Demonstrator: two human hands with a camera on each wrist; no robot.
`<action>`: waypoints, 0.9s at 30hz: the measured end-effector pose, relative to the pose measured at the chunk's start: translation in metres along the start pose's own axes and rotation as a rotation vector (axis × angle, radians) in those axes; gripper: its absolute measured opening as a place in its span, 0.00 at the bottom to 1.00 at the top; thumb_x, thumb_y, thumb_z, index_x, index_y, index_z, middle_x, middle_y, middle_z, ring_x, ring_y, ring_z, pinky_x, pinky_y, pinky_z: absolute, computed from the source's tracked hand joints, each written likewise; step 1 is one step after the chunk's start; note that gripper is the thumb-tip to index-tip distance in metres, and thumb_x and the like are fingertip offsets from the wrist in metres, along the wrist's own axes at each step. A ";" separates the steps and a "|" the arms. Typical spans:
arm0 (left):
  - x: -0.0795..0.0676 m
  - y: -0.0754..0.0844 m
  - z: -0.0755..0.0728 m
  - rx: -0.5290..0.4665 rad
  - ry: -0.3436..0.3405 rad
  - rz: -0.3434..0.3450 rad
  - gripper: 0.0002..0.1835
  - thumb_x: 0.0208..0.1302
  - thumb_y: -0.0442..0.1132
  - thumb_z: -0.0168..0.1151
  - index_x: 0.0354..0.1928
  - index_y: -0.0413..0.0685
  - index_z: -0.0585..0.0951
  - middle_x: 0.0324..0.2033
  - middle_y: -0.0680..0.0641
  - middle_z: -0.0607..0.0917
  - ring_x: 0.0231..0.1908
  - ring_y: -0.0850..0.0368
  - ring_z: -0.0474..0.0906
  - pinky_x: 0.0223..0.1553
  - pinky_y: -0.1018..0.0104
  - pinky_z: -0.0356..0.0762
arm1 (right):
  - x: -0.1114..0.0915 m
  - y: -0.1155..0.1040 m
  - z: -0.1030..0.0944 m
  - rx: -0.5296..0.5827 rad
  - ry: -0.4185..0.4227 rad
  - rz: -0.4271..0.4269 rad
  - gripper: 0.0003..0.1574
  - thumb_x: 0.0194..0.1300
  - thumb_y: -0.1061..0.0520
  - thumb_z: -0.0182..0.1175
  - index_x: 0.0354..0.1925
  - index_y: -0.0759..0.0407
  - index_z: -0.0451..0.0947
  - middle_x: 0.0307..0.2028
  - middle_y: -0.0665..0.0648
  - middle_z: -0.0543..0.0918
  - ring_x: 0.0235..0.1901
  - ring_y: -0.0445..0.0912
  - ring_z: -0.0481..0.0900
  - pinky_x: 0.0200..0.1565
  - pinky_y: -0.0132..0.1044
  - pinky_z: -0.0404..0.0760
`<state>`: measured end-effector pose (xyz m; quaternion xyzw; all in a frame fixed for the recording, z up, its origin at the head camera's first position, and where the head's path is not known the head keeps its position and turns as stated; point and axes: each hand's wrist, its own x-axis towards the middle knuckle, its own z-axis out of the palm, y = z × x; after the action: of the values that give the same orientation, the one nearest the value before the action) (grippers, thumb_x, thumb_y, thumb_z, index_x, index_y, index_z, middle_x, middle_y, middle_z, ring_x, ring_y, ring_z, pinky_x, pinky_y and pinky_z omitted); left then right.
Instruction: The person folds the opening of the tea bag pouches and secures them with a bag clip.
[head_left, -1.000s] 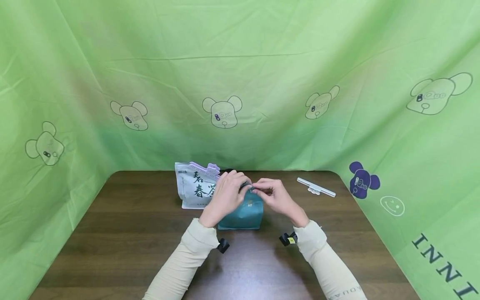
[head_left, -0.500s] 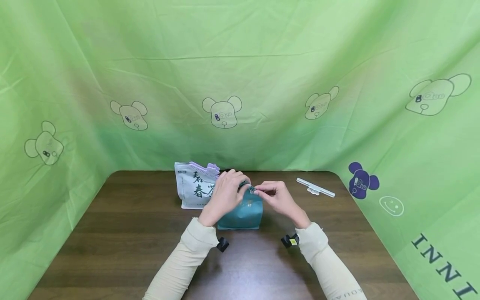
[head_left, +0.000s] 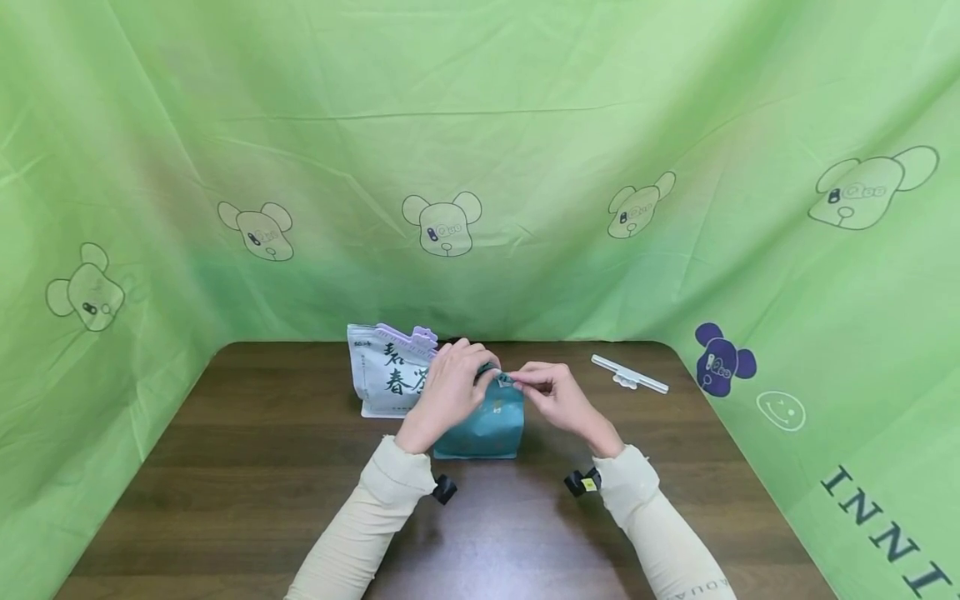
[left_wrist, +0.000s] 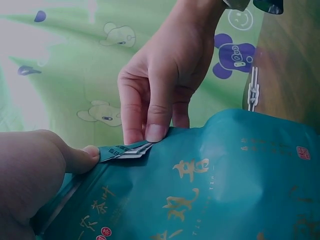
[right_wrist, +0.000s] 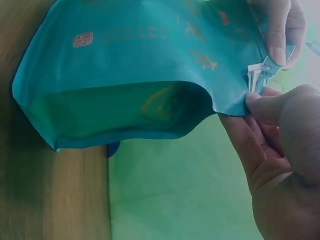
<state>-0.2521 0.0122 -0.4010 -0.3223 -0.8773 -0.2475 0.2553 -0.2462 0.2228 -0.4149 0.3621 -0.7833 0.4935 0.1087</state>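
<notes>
A teal tea bag (head_left: pixel 487 429) with gold lettering stands upright on the table. In the head view my left hand (head_left: pixel 453 383) grips its top edge from the left. My right hand (head_left: pixel 557 396) pinches the right end of that edge between thumb and fingers. Between the two hands the top edge is folded over, and the left wrist view shows pale creased layers in the fold (left_wrist: pixel 132 151). The left thumb (left_wrist: pixel 87 156) presses just beside it. In the right wrist view the side gusset (right_wrist: pixel 125 107) faces the camera, and the right thumb (right_wrist: pixel 265 107) lies on the fold's near end.
A white tea bag (head_left: pixel 375 379) with black lettering and a purple sealing clip (head_left: pixel 408 339) on top stands behind to the left. A white sealing clip (head_left: pixel 630 374) lies at the back right of the wooden table (head_left: pixel 262 492). Green cloth (head_left: pixel 540 275) surrounds the table.
My right hand has shifted slightly right and down, and more of the folded top edge shows between the hands. The left hand keeps its hold on the tea bag.
</notes>
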 end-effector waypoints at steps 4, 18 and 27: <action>0.000 0.000 0.000 -0.003 0.001 0.002 0.02 0.67 0.39 0.68 0.38 0.52 0.88 0.36 0.56 0.88 0.36 0.57 0.76 0.40 0.64 0.70 | -0.003 0.012 0.003 -0.023 0.015 -0.002 0.13 0.62 0.80 0.59 0.44 0.79 0.84 0.36 0.70 0.86 0.27 0.62 0.78 0.30 0.27 0.78; 0.001 0.001 0.000 0.024 0.014 0.002 0.02 0.67 0.40 0.68 0.38 0.53 0.88 0.36 0.56 0.88 0.37 0.57 0.77 0.39 0.63 0.69 | -0.031 0.050 -0.016 0.032 0.056 0.177 0.12 0.71 0.72 0.56 0.47 0.75 0.84 0.38 0.69 0.87 0.36 0.34 0.86 0.40 0.33 0.85; 0.001 0.001 0.001 0.051 0.030 0.020 0.02 0.67 0.40 0.68 0.39 0.53 0.88 0.35 0.56 0.87 0.36 0.57 0.78 0.39 0.63 0.69 | -0.047 0.079 -0.056 -0.271 0.077 0.325 0.12 0.71 0.64 0.62 0.49 0.69 0.85 0.42 0.68 0.88 0.34 0.44 0.87 0.37 0.30 0.81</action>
<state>-0.2523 0.0132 -0.4009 -0.3207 -0.8761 -0.2275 0.2791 -0.2764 0.3124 -0.4671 0.1939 -0.8858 0.4083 0.1052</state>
